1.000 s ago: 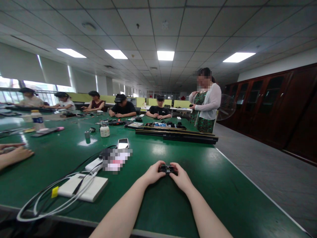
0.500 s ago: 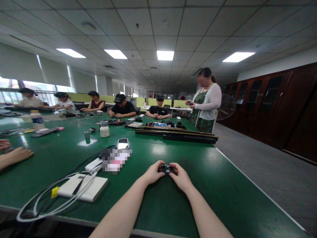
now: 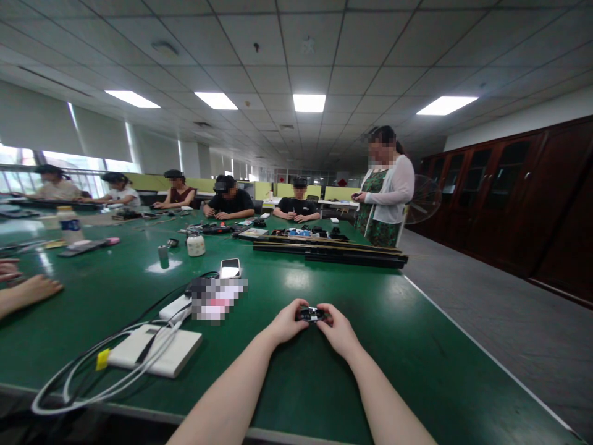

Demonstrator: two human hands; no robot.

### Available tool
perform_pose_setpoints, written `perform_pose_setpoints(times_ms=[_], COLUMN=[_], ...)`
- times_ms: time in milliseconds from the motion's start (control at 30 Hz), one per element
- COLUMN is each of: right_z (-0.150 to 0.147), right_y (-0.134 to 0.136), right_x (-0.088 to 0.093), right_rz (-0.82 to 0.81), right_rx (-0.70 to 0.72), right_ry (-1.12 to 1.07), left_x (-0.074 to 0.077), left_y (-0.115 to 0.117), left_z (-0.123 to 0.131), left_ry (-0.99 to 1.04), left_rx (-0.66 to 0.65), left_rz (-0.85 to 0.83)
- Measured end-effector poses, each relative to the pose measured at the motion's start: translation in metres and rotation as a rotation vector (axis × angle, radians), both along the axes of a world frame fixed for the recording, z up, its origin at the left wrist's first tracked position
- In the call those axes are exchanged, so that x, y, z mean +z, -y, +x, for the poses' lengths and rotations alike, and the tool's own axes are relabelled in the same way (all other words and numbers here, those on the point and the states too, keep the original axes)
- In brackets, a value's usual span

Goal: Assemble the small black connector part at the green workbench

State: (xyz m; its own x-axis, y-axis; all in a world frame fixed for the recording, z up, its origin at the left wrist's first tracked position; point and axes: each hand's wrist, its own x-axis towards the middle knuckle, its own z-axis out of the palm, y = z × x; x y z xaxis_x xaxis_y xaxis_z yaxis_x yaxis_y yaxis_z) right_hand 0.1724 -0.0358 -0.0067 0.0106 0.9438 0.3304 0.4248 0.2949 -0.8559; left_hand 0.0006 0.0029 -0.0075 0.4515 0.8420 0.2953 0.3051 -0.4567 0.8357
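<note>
Between my two hands is a small black part with shiny metal bits (image 3: 312, 314), held just over the green table (image 3: 296, 371). My left hand (image 3: 290, 321) grips its left end with thumb and fingers closed. On the other end, my right hand (image 3: 336, 327) pinches it the same way. The part is too small and too much covered by my fingers to tell its exact kind.
To the left lie a white box (image 3: 162, 355) with looped cables, a power strip (image 3: 176, 309) and a phone (image 3: 230, 268). Long black rails (image 3: 352, 256) cross the table ahead. A neighbour's hand (image 3: 39, 290) rests at far left. Several people sit beyond; one person (image 3: 386, 185) stands.
The small black part has tilted slightly between my fingers, and its metal catches the light differently. My hands have hardly shifted.
</note>
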Motion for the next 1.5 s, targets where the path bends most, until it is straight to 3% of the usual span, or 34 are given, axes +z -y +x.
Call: perform_pose_setpoints(times_ms=[300, 633, 1000, 1500], right_z=[-0.0009, -0.0023, -0.0012, -0.0015], right_y=[0.0008, 0.0037, 0.0030, 0.0018], right_x=[0.0018, 0.0057, 0.0044, 0.0036], right_rz=[-0.006, -0.015, -0.010, -0.010], right_rx=[-0.015, -0.009, 0.003, -0.016], right_ry=[0.004, 0.005, 0.007, 0.032], left_x=[0.0017, -0.0075, 0.0017, -0.0006], left_y=[0.0017, -0.0049, 0.0011, 0.0003], left_z=[0.0005, 0.0005, 0.0000, -0.0004], left_ry=[-0.004, 0.016, -0.010, -0.029], left_rx=[-0.009, -0.010, -0.004, 0.005], left_rz=[-0.010, -0.006, -0.017, 0.008])
